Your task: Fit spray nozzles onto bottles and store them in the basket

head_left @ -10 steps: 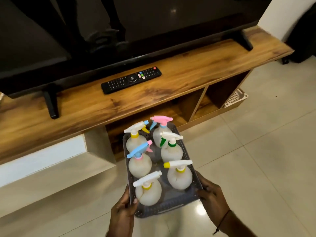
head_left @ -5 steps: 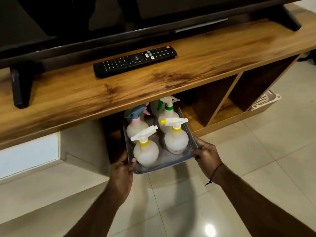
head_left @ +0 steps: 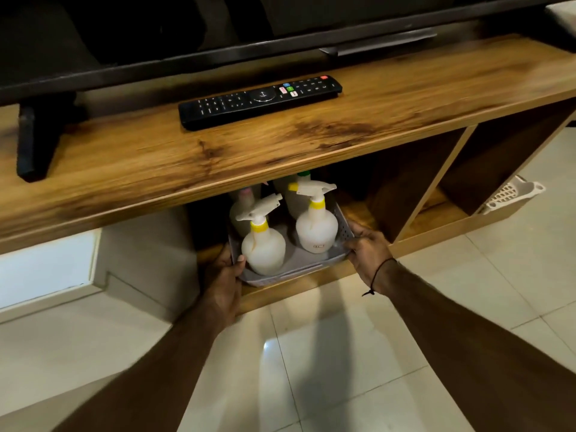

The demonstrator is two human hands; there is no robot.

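**Basket going under the stand**

The grey basket (head_left: 344,233) now sits mostly inside the open compartment beneath the wooden surface (head_left: 280,145), its near edge just at the front lip of the lower shelf. A second ago I was carrying it in the open over the floor with all six bottles showing; now the rear ones have slid into shadow. The two front spray bottles (head_left: 263,247) stand upright with white nozzles and yellow collars, and behind them I can make out only parts of the others, one with a green collar, one pinkish.

My left hand (head_left: 223,275) has its grip closed on the basket's near left corner, thumb over the rim. My right hand (head_left: 367,244) grips the near right corner the same way.

Every nozzle I can see is fitted, so I judge this the final storing step, nearly finished. What remains, I think, is a short push and letting go; the nozzle tops pass close under the surface's edge, so I would keep the basket low and level.

On top, the black remote (head_left: 260,101) lies in front of the television (head_left: 218,35). A white basket (head_left: 511,198) sits in the far right compartment.
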